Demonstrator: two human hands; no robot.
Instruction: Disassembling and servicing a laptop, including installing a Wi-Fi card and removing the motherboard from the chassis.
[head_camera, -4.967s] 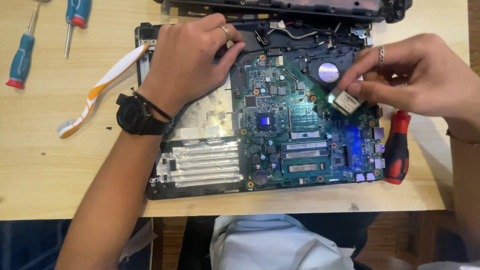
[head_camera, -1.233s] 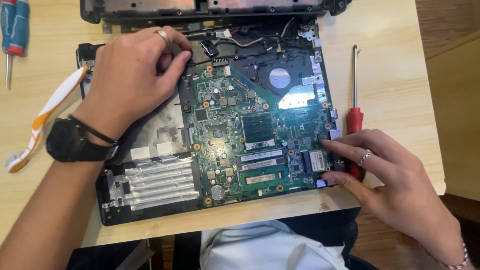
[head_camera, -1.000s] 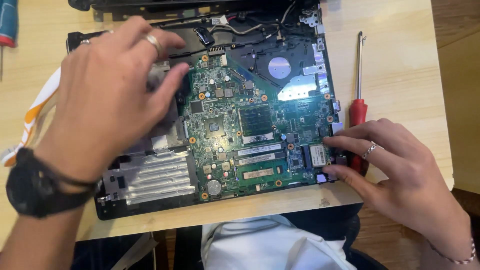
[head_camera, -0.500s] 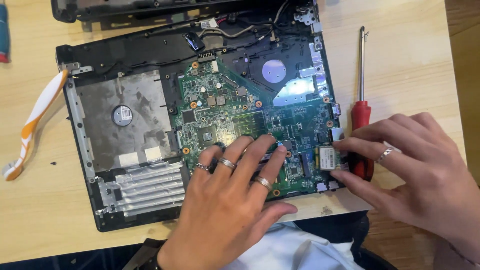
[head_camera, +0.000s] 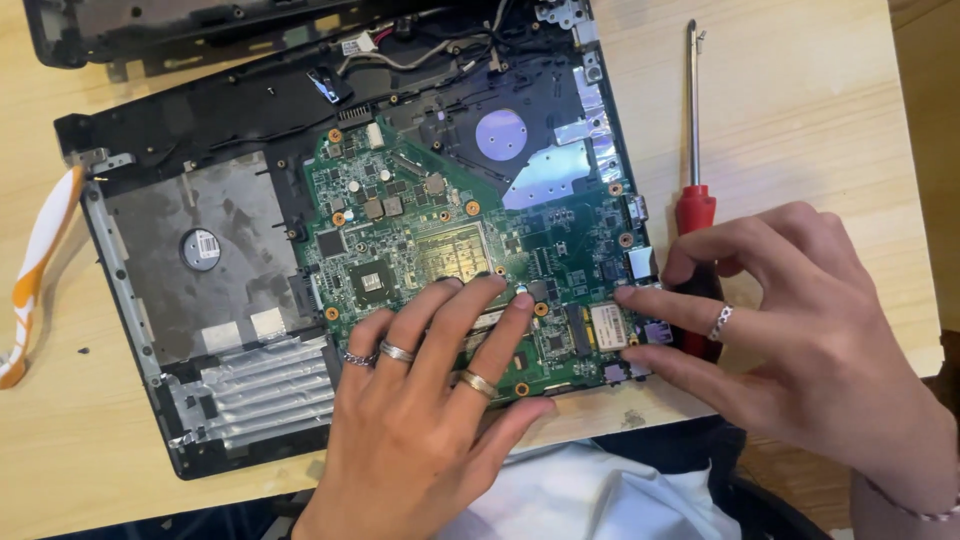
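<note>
An opened laptop base (head_camera: 130, 155) lies on a wooden table (head_camera: 800, 110) with its green motherboard (head_camera: 400, 215) exposed. My left hand (head_camera: 430, 410) lies flat on the board's near edge, fingers spread, several rings on them. My right hand (head_camera: 790, 330) rests at the board's right edge, its fingertips touching beside a small white-labelled card (head_camera: 608, 327) seated in the board. Neither hand grips anything. A round fan (head_camera: 500, 133) sits at the board's far right, with silver foil next to it.
A red-handled screwdriver (head_camera: 694, 190) lies on the table right of the laptop, its handle partly under my right fingers. A white and orange strip (head_camera: 35, 265) lies at the left. Another dark laptop part (head_camera: 150, 25) sits at the far edge. White cloth (head_camera: 580, 495) shows below the table.
My left hand has left the laptop's far left side and come down onto the board's near edge. My right hand has stayed at the small card on the right edge.
</note>
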